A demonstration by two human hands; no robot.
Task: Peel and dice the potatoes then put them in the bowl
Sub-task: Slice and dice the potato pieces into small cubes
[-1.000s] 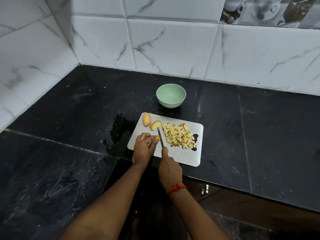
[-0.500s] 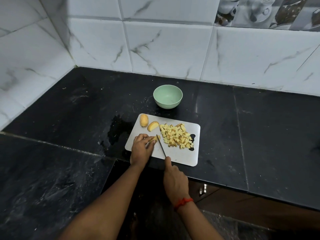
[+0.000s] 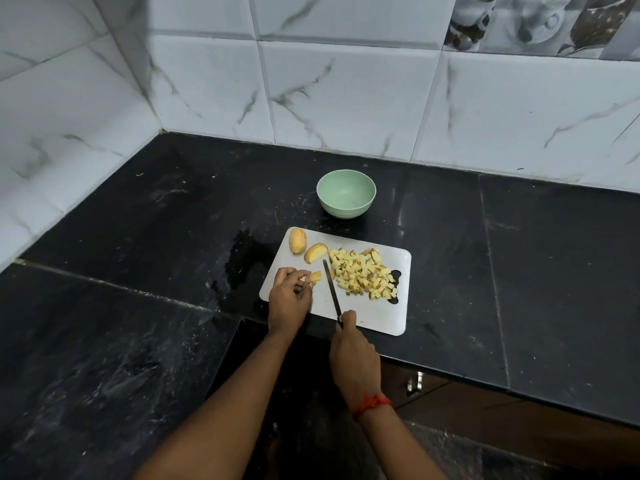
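so it's a corner kitchen setup, black stone countertop with grey scuffs and streaks all over, a seam running across the left slab and another one on the right side. white marble-look wall tiles wrap round the corner, and there's a printed decorative tile up top right, too blurry to make out the picture. there's a shiny dark wet-looking patch on the counter just left of the cutting board, which is pale and sits near the front edge. under the counter on the right you can see a brown cabinet front.

on the board: a pile of diced potato on the right half, a whole small potato at the far left corner, and a potato half just beside it. the left hand is pinching a little potato piece against the board with its fingertips. right hand, red thread on the wrist, is wrapped round the handle of the knife, blade lying between the held piece and the pile.

the green bowl sits just behind the board, nothing in it as far as i can see.
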